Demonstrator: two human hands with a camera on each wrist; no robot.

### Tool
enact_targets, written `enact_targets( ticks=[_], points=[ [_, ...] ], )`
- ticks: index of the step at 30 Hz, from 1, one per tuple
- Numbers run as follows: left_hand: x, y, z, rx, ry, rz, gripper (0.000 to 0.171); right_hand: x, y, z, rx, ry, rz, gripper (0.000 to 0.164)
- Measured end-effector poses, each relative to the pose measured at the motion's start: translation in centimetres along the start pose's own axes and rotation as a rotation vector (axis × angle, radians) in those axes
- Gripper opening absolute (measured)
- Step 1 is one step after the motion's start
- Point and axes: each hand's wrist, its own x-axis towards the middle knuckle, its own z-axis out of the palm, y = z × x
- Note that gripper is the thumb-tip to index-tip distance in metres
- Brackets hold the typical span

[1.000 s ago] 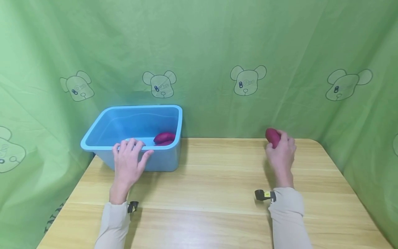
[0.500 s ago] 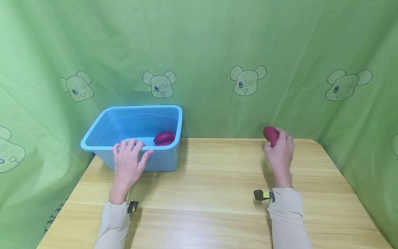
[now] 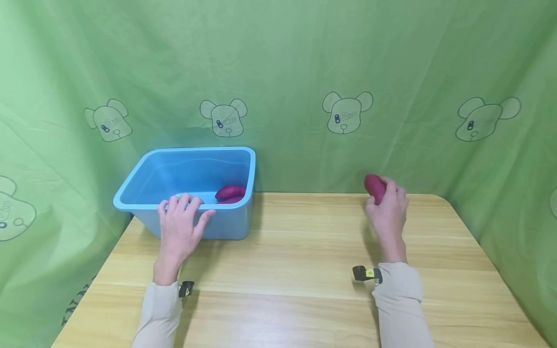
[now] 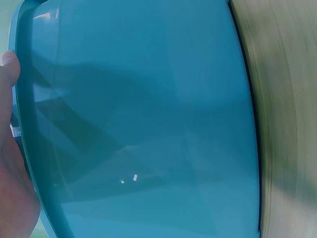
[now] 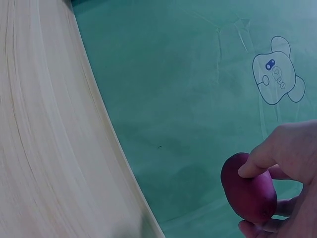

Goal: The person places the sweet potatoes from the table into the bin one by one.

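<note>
My right hand (image 3: 388, 208) grips a smooth, purple-red sweet potato (image 3: 374, 187) near the table's back edge. In the right wrist view the thumb lies across one side of the sweet potato (image 5: 245, 191), with fingers round the other. My left hand (image 3: 179, 226) has its fingers hooked over the near rim of a blue plastic bin (image 3: 184, 150), its thumb spread along the outside. Inside the bin, at the right end, lie two more purple-red sweet potatoes (image 3: 229, 193), partly hidden by the front wall. The left wrist view is filled mostly by the bin's outer wall (image 4: 148, 124).
Beneath everything is a light wooden table (image 3: 283, 270) with rounded far corners. A green curtain (image 3: 287, 72) printed with bear heads hangs behind it and on both sides. The bin stands at the back left of the table.
My right hand has shifted slightly left and a little upward, carrying the sweet potato. The left hand and the bin have stayed where they were.
</note>
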Motion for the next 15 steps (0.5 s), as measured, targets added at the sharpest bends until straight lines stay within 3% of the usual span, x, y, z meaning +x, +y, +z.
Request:
enact_targets(
  ticks=[15],
  points=[
    [0.03, 0.06, -0.02, 0.006, -0.008, -0.002, 0.039, -0.35, -0.85, 0.19, 0.001, 0.029, -0.047, 0.063]
  ],
)
